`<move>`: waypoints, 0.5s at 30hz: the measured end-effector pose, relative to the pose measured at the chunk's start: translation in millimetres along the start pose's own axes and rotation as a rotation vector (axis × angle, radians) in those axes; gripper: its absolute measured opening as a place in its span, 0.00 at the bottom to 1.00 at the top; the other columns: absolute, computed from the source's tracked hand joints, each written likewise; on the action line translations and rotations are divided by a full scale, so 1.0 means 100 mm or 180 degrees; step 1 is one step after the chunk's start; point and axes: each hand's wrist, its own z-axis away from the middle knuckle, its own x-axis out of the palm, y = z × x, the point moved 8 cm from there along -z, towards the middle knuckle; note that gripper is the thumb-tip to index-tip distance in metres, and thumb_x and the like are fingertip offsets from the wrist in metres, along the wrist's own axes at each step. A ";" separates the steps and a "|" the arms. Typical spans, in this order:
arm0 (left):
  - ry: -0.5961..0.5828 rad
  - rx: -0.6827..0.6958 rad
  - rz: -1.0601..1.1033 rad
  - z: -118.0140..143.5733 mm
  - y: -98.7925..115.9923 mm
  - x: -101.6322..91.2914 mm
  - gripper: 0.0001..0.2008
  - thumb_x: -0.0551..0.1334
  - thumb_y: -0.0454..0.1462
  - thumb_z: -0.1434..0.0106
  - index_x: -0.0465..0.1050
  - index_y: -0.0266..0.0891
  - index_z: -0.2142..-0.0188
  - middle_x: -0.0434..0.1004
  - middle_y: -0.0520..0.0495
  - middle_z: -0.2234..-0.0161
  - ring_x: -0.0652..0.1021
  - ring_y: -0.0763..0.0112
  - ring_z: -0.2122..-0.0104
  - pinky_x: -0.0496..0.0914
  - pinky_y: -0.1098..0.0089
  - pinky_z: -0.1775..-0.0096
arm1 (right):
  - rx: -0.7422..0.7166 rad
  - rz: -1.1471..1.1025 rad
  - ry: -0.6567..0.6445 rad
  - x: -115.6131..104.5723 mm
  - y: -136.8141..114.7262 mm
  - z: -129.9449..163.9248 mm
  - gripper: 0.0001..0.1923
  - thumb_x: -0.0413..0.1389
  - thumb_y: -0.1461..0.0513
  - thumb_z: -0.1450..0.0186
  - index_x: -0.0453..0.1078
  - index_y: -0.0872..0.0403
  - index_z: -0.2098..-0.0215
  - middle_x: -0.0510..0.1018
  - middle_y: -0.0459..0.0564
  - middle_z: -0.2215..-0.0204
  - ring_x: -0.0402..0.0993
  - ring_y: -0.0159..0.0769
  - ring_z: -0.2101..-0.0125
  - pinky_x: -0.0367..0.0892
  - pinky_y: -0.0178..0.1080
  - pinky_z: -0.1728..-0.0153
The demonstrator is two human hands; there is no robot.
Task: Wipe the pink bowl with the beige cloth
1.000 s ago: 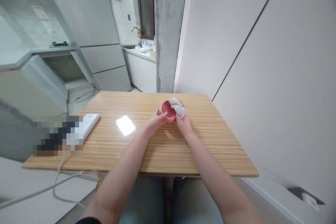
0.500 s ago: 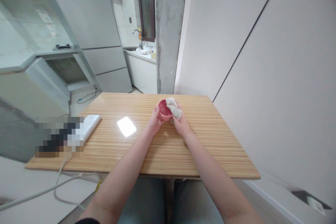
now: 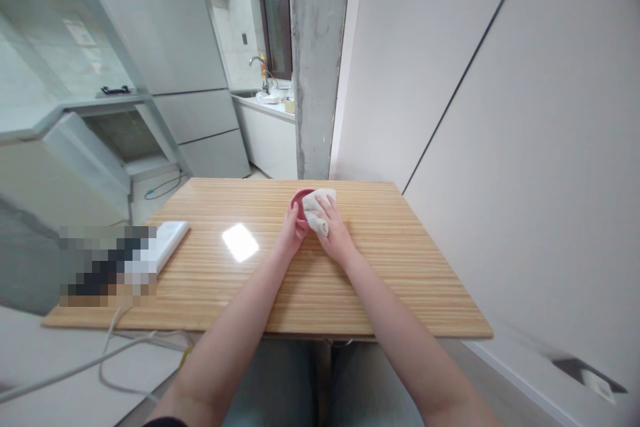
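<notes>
The small pink round bowl [image 3: 299,204] is gripped by the left hand [image 3: 293,232] at the far middle of the striped wooden worktop [image 3: 320,280]. The crumpled white cloth [image 3: 317,209], clutched in the right hand [image 3: 333,235], has been shifted left over the bowl's opening since a second ago, so more of the inside is being wiped.

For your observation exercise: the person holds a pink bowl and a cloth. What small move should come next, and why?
Probably turn the pink bowl a little in the left hand, since the white cloth under the right hand covers only its right side.
</notes>
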 end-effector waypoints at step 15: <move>-0.0072 0.0160 0.0008 0.04 0.05 0.05 0.20 0.64 0.38 0.41 0.66 0.41 0.49 0.75 0.45 0.50 0.74 0.65 0.50 0.70 0.66 0.52 | 0.0254 -0.0192 0.0250 -0.03 0.06 0.02 0.19 0.49 0.63 0.36 0.67 0.51 0.47 0.50 0.50 0.34 0.41 0.43 0.34 0.44 0.50 0.35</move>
